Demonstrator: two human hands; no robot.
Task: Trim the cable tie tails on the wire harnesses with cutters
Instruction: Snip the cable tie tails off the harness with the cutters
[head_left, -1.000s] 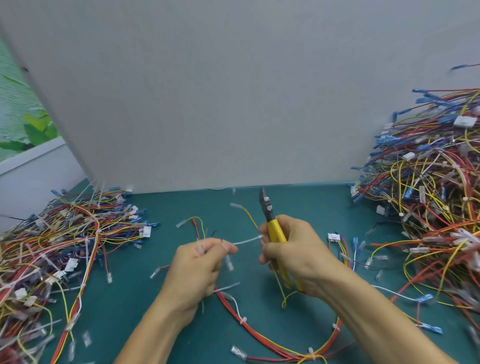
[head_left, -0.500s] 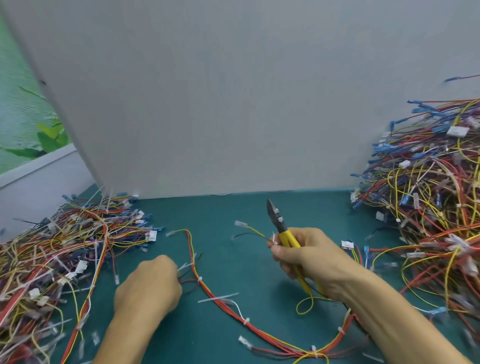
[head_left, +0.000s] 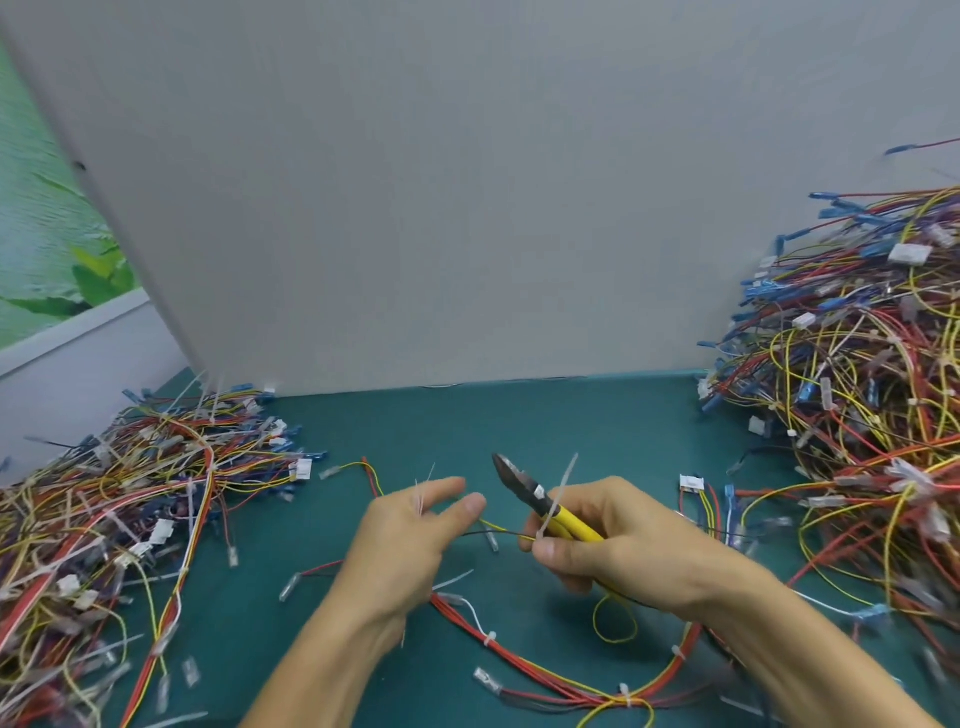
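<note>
My right hand (head_left: 613, 540) grips the yellow-handled cutters (head_left: 563, 519), jaws pointing up and left. Its thumb and fingers also pinch a thin wire (head_left: 493, 531) whose white cable tie tail (head_left: 560, 491) stands upright against the cutters. My left hand (head_left: 410, 540) is just left of the jaws with thumb and fingers stretched out; a few thin white tie tails (head_left: 420, 496) show at its fingers. The thin wire runs between both hands. A red and yellow harness (head_left: 545, 675) with white ties loops on the green mat (head_left: 571, 426) below my wrists.
A low pile of harnesses (head_left: 130, 493) covers the left of the mat, and a taller pile (head_left: 857, 389) rises on the right. A grey board (head_left: 467, 208) stands behind. Loose clear terminals and cut tie pieces (head_left: 452, 579) lie scattered near my hands.
My left hand has come back from the left pile toward the cutters and its fingers have stretched out. My right hand now pinches a wire with an upright tie tail.
</note>
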